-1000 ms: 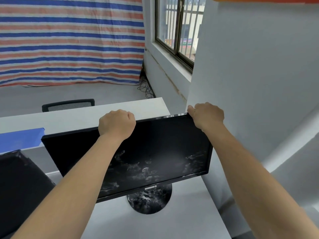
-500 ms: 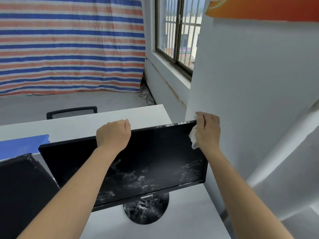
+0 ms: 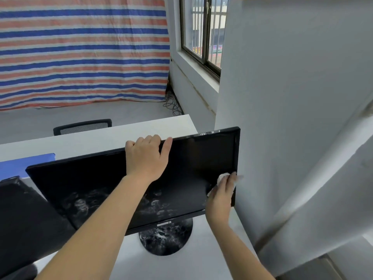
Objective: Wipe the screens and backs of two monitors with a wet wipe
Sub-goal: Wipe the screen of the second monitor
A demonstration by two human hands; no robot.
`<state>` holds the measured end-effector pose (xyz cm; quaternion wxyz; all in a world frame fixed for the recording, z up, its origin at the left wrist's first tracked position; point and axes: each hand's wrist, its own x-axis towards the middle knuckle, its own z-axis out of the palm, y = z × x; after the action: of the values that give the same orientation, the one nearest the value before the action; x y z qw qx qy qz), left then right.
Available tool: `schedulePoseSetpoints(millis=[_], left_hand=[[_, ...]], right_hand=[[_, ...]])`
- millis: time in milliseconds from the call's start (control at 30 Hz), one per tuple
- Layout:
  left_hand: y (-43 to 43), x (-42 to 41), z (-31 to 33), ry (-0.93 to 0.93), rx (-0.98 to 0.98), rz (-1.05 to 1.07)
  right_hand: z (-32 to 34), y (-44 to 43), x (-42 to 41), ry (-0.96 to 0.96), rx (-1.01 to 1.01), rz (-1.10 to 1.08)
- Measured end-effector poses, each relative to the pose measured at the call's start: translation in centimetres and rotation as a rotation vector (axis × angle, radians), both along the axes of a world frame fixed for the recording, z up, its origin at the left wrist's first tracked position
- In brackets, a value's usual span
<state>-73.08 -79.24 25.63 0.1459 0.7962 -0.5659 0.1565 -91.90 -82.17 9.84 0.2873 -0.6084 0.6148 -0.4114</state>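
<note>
At eight o'clock, far left: a second dark flat-panel monitor [image 3: 22, 219], only partly in frame, just beside the first and judged to be waiting its turn.

Centre: a black flat-panel monitor [image 3: 96, 184] on a round glossy stand base [image 3: 165, 237], set on the white counter [image 3: 191, 265], screen towards the camera. Smeared with pale cloudy marks across the lower half, from seven to five o'clock of the panel; looks darker and cleaner at upper right. Judged: wiping the screen of this monitor, early in the task, with both backs and the other screen seemingly not yet done.

Left hand [image 3: 146, 158] at twelve o'clock of the panel, hooked over the top edge, fingers curled behind it, forearm reaching up from below; apparently steadying.

Right hand [image 3: 221, 196] at four o'clock, close to the right bezel, fingers bent round a crumpled white wet wipe [image 3: 223, 176], holding it against the glass, wrist low.

Next, probably: drawing the wipe leftward into the cloudy patch near six o'clock, with firm, even pressure and a secure top grip against tipping on the narrow stand.
</note>
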Motion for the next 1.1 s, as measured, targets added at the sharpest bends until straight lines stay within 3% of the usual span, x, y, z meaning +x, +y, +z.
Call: schedulePoseSetpoints(millis=[67, 133, 267, 300, 367, 433, 533, 567, 700, 767, 967, 1033, 1100], left_hand=[[-0.3, 0.1, 0.0, 0.001, -0.002, 0.000], [-0.4, 0.1, -0.1, 0.003, 0.005, 0.000], [-0.5, 0.2, -0.1, 0.009, 0.015, -0.002], [-0.5, 0.2, -0.1, 0.007, 0.019, -0.005], [-0.4, 0.2, -0.1, 0.010, 0.026, -0.011], [-0.4, 0.0, 0.0, 0.016, 0.029, -0.021], [-0.4, 0.1, -0.1, 0.005, 0.028, -0.028], [-0.4, 0.1, -0.1, -0.001, 0.026, -0.027], [-0.1, 0.2, -0.2, -0.005, 0.022, -0.027], [0.1, 0.3, -0.1, 0.002, 0.022, -0.036], [0.2, 0.3, 0.0, -0.008, 0.029, -0.043], [0.2, 0.3, 0.0, -0.009, 0.024, -0.046], [0.1, 0.3, 0.0, -0.012, 0.017, -0.046]], right_hand=[[-2.6, 1.4, 1.3, 0.062, 0.146, 0.053], [-3.6, 2.2, 1.2, -0.039, 0.317, 0.092], [-0.1, 0.8, -1.5, -0.388, 0.162, -0.207], [1.6, 0.1, -2.3, -0.376, 0.075, -0.204], [3.9, -1.5, -3.3, -0.140, -0.076, -0.157], [4.3, -2.4, -3.6, -0.028, -0.097, -0.137], [1.4, -1.6, -3.0, -0.083, 0.009, -0.139], [0.1, -0.7, -2.5, -0.013, 0.006, -0.107], [-3.6, 3.7, 0.7, 0.298, -0.102, 0.578], [-5.2, 5.2, 1.3, 0.378, -0.133, 0.722], [-1.2, 1.8, -2.0, -0.091, -0.048, -0.069], [0.6, 0.3, -1.5, -0.190, -0.061, -0.159], [0.6, 0.0, 0.1, -0.105, -0.100, -0.145]])
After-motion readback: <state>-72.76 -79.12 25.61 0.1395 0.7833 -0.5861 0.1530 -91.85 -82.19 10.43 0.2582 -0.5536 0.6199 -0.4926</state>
